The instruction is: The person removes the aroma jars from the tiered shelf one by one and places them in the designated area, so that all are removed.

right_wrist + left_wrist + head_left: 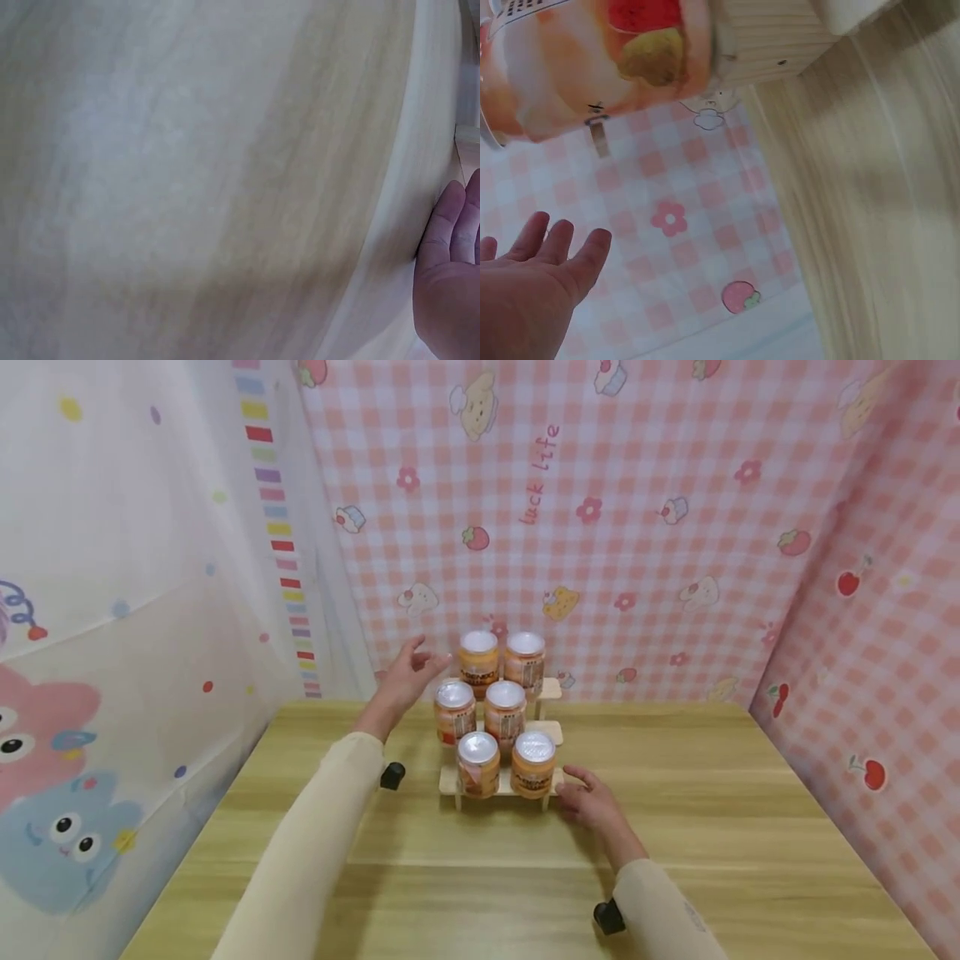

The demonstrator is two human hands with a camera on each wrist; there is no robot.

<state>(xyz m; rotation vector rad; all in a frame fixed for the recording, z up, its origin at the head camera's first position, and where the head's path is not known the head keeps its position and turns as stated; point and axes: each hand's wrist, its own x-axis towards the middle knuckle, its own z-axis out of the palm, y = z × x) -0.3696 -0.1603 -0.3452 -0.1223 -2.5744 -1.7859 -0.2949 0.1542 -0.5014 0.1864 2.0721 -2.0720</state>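
A three-step wooden stand (550,732) holds cans with silver lids and orange labels, two on each step. In the head view, my left hand (411,675) is raised beside the upper-left can (478,662), fingers spread and holding nothing. The left wrist view shows that hand (529,300) apart from a can (592,71), whose label carries a red and yellow picture. My right hand (597,806) is low at the right end of the bottom step, fingertips right at its edge, near the lower-right can (533,768). Its fingers look nearly straight in the right wrist view (450,270).
The stand rests on a wood-grain table (675,827), towards its back edge. Behind it hangs a pink checked cloth (637,560), with another on the right. A white cartoon-print sheet (150,610) hangs at the left. Black wrist devices (392,776) sit by both sleeves.
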